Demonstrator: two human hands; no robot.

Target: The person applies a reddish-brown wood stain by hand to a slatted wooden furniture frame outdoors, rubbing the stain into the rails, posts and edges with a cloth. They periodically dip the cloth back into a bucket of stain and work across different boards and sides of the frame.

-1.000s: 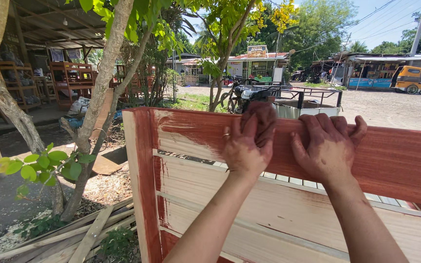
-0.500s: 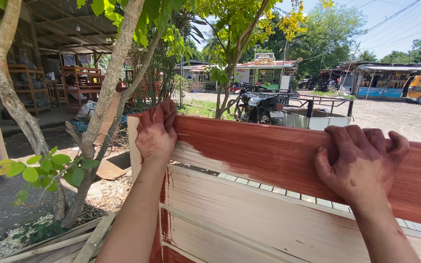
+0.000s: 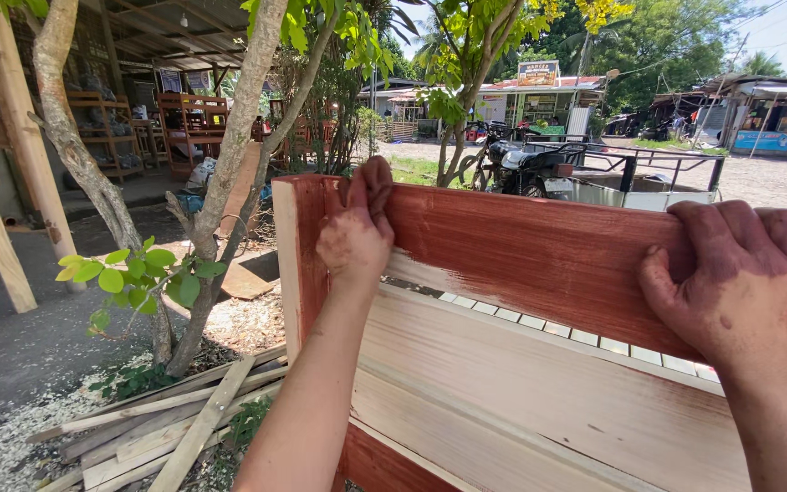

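We are pressing our left hand against the red-stained top rail of the wooden frame, close to its left corner post; the fingers are bunched and curled over the rail's upper edge, and we cannot tell whether a rag is tucked under them. Our right hand is gripping the same rail farther along, fingers hooked over the top, thumb on the face. Both hands are smeared with the reddish stain.

To do this well, we judge that the right hand should be bracing the frame firmly while the left is rubbing with the grain, working the colour evenly into the corner and leaving no pale streaks where the rail meets the bare boards below.

Beyond the hands, above and between them, a rectangular shop sign is standing over a roadside stall, dark with a yellow band. Far beyond the right hand, a long blue banner is hanging under a roof
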